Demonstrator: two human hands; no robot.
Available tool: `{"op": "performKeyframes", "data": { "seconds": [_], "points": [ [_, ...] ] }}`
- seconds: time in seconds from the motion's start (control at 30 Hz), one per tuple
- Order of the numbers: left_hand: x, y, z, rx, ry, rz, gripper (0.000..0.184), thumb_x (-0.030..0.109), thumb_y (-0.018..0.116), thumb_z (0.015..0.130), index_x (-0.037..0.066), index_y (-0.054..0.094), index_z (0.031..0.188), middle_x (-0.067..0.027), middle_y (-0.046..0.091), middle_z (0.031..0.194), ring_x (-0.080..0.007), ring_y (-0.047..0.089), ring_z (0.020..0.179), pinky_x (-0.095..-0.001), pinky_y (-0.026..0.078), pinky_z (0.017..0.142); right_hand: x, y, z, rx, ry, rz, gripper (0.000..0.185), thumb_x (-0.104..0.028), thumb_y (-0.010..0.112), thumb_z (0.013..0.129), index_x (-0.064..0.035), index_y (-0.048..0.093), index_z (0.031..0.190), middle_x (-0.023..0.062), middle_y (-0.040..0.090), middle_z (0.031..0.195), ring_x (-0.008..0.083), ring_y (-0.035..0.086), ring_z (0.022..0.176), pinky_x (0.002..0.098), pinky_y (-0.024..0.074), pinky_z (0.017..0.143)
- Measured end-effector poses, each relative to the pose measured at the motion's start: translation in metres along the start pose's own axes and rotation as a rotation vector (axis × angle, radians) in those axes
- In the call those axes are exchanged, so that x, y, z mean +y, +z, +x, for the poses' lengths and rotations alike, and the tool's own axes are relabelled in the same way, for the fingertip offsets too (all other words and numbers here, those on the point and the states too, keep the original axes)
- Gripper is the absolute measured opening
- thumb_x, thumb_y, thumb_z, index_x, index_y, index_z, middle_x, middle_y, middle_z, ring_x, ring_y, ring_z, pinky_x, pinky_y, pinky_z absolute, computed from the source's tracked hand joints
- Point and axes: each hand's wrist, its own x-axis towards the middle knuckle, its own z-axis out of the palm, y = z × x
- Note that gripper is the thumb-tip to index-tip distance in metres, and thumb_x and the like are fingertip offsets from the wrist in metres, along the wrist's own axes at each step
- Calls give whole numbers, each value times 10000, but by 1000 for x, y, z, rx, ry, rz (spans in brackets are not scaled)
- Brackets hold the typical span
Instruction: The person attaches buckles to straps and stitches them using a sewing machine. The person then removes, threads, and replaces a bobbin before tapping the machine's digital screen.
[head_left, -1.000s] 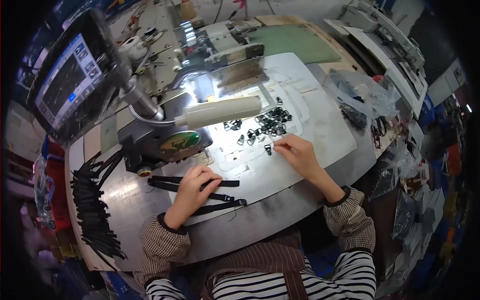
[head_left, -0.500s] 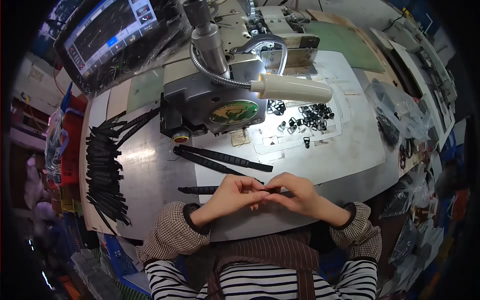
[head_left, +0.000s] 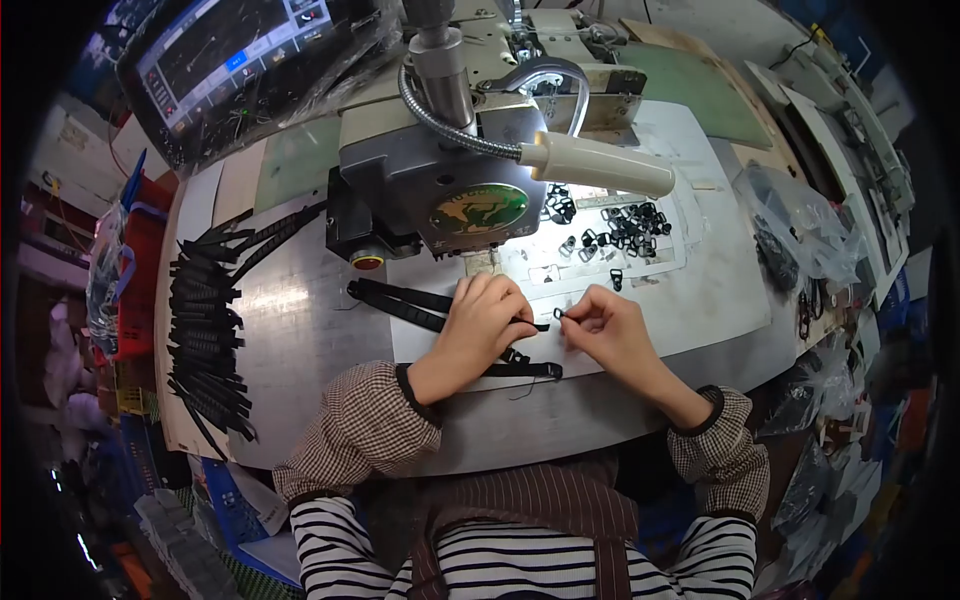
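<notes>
My left hand [head_left: 482, 325] pinches a black webbing strap [head_left: 420, 317], whose end pokes out to the right of the fingertips. Between thumb and finger, my right hand [head_left: 612, 330] grips a small black buckle [head_left: 558, 314], just right of that strap end and apart from it. Another black strap [head_left: 520, 370] lies below my left hand, with a fitting at its right end and a loose thread. Beyond my right hand is a heap of small black buckles [head_left: 638, 230] on the white sheet [head_left: 700, 310], one of them lying singly nearer to me.
A sewing machine head [head_left: 440, 190] with a cream lamp [head_left: 610, 170] overhangs the work surface. Many black straps [head_left: 205, 340] are piled at the left. A screen [head_left: 235, 65] stands at the back left, and a clear plastic bag [head_left: 810, 220] sits at the right.
My hands were together near the front edge; they have moved forward and separated. My left hand has taken a strap, my right a buckle. A strap with a fitting now lies below them.
</notes>
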Motion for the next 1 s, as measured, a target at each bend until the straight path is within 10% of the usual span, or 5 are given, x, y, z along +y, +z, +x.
{"op": "performKeyframes", "data": {
  "seconds": [0.23, 0.6, 1.0],
  "points": [
    [-18, -6, 5, 107, -252, -494, 130, 118, 704, 735, 21, 682, 818, -62, 657, 780, -164, 586, 730, -287, 443, 677, -5, 15, 18, 114, -99, -148, 131, -50, 645, 786, 12, 531, 764, 45, 602, 669, 72, 581, 589, 213, 471, 549],
    [-13, -6, -1, 293, -50, -83, 96, 148, 705, 716, 68, 659, 740, -37, 640, 727, -201, 590, 730, -323, 398, 838, 12, 44, 27, 175, -757, -497, 138, -20, 638, 756, -20, 503, 780, 114, 524, 671, 265, 545, 556, 313, 456, 517],
    [-21, -12, -5, 106, -286, -366, 135, 141, 704, 727, 34, 661, 799, -44, 660, 755, -186, 626, 798, -306, 437, 817, 14, 46, 29, 169, -601, -406, 127, 0, 635, 761, 7, 593, 881, 116, 611, 761, 210, 641, 666, 270, 512, 591]
  ]
}}
